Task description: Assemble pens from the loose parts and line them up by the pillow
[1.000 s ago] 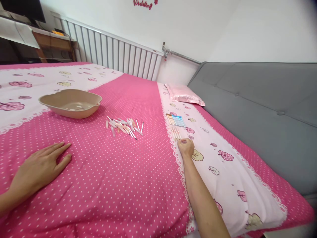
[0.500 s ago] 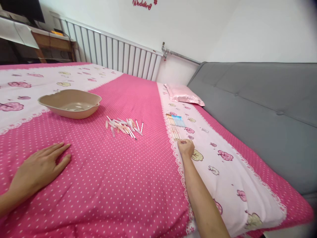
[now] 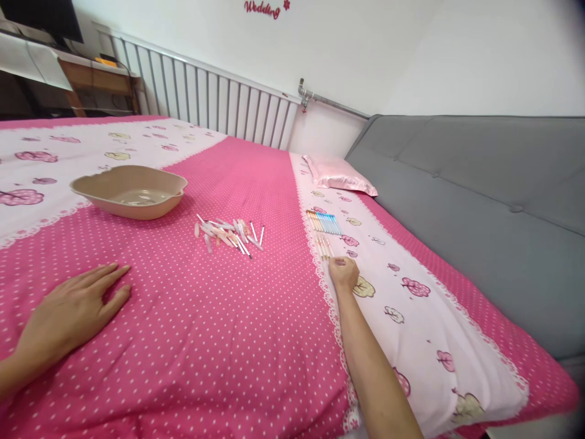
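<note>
My left hand (image 3: 75, 308) lies flat on the pink dotted bedspread (image 3: 219, 341), fingers stretched out, holding nothing. On the white floral strip, my right hand (image 3: 344, 272) is closed at the near end of a short row of pale pink pens (image 3: 323, 247). Whatever its fingers pinch is hidden by the hand. Just beyond lies a neat row of slim pens (image 3: 324, 222), orange-brown at the left and blue at the right. Between the hands sits a loose pile of slender pen parts (image 3: 231, 235), pinkish, clear and white, some with dark tips.
A beige basin (image 3: 130, 194) stands on the bed at the left, with a few small clear pieces inside. A pink pillow (image 3: 339, 174) rests at the far end. The grey padded headboard (image 3: 475, 183) runs along the right. A white radiator (image 3: 201, 85) lines the back wall.
</note>
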Available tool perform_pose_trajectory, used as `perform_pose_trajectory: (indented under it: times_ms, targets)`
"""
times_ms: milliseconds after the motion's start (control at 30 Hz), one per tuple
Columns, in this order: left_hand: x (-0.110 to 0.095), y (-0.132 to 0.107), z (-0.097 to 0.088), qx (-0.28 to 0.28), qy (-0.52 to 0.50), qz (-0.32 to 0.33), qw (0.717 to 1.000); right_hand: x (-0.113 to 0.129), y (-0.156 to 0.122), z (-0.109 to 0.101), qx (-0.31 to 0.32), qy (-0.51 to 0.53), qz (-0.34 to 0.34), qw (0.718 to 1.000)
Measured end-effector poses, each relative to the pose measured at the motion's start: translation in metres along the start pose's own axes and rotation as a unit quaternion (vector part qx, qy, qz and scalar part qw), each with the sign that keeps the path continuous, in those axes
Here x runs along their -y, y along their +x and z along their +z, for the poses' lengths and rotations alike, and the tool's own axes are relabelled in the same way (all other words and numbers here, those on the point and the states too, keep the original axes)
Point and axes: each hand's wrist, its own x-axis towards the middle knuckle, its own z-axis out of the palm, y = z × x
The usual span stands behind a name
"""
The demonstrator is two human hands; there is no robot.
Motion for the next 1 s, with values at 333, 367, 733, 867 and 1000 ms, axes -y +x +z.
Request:
perform_pose_trajectory:
  times_ms: [333,367,733,867,1000]
  targets:
    - [0.0054,-0.0004,0.0043,-0.002,0.082,0.039,0.996,-0.0092,0.0016,0.0050,0.023,-0.044,0.030,0.998]
    - [0.0059,-0.0002,0.0047,0.000,0.082,0.040,0.996,-0.0092,0.0014,0.0049,0.027,-0.048,0.030,0.998]
    - [0.0039,-0.0002,0.0038,-0.002,0.074,0.032,0.997,-0.0065,0.0027,0.0014,0.043,-0.052,0.023,0.997]
    - [0.0003,-0.0001,0.0006,0.007,0.070,0.026,0.997,-0.0055,0.0017,0.0012,0.043,-0.049,0.029,0.997]
    - [-0.0006,0.0000,-0.0010,0.017,0.069,0.024,0.997,-0.0036,0.0001,0.0016,0.035,-0.043,0.040,0.998]
